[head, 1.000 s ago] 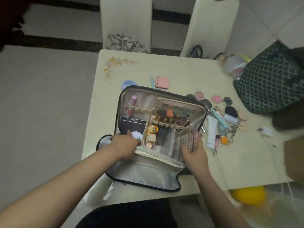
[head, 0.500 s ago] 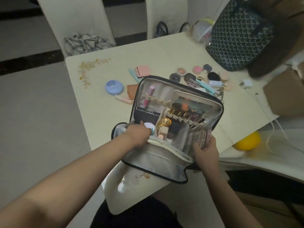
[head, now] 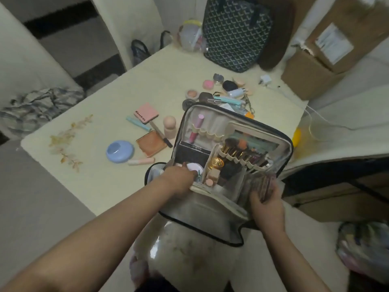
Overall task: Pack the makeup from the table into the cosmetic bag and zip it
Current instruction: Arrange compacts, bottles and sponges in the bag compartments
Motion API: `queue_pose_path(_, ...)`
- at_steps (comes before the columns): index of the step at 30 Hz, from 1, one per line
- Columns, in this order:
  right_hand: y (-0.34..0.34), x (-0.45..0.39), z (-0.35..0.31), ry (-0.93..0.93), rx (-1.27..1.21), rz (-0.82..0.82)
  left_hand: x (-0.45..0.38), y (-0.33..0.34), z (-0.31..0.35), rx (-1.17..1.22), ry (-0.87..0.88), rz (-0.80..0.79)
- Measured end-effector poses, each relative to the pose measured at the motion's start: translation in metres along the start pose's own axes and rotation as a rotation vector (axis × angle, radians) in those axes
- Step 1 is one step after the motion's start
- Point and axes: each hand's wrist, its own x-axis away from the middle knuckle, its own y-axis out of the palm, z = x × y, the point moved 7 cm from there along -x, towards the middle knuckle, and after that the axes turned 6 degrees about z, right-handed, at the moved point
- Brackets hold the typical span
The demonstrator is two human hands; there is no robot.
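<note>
Cream table [head: 117, 186], open cosmetic bag [head: 280, 142], left hand [head: 179, 178] inside

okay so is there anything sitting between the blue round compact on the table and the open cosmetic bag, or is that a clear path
Not quite clear. The blue round compact lies left of the cosmetic bag, and the orange-brown palette sits between them, with a dark pencil just beyond it. A pink tube lies beside the compact. Lifting the compact over clears them.

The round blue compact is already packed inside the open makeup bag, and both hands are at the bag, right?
Not quite. In the head view the round blue compact lies on the cream table, to the left of the open dark-edged cosmetic bag, not inside it. The rest holds: the left hand and the right hand are both at the bag.
</note>
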Motion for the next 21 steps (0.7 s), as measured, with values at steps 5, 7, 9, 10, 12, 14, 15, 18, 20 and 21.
queue_pose_path(5, 0.009, 0.045, 0.009, 0.105, -0.039, 0.155, 0.014, 0.006, -0.014, -0.02, 0.148, 0.008)
queue_pose_path(7, 0.012, 0.053, 0.007, 0.139, -0.038, 0.162, 0.019, 0.008, -0.017, -0.033, 0.176, -0.013)
queue_pose_path(9, 0.012, 0.063, -0.002, 0.123, -0.068, 0.176, 0.021, 0.011, -0.017, -0.045, 0.202, -0.02)
queue_pose_path(10, 0.009, 0.069, -0.009, 0.058, -0.032, 0.225, 0.023, 0.012, -0.017, -0.052, 0.212, -0.023)
queue_pose_path(12, 0.0, 0.085, -0.038, -0.209, 0.159, 0.377, 0.024, 0.011, -0.017, -0.062, 0.228, -0.021)
queue_pose_path(14, 0.007, 0.1, -0.072, -0.5, 0.24, 0.397, 0.025, 0.01, -0.016, -0.061, 0.247, -0.013)
queue_pose_path(15, 0.016, 0.103, -0.088, -0.601, 0.243, 0.313, 0.026, 0.011, -0.016, -0.058, 0.253, -0.013)
queue_pose_path(18, 0.053, 0.102, -0.113, -0.692, 0.323, 0.004, 0.031, 0.014, -0.016, -0.042, 0.265, -0.039)
queue_pose_path(20, 0.078, 0.094, -0.123, -0.658, 0.409, -0.128, 0.033, 0.014, -0.016, -0.039, 0.293, -0.048)
queue_pose_path(21, 0.088, 0.089, -0.13, -0.654, 0.444, -0.158, 0.032, 0.014, -0.016, -0.033, 0.306, -0.045)
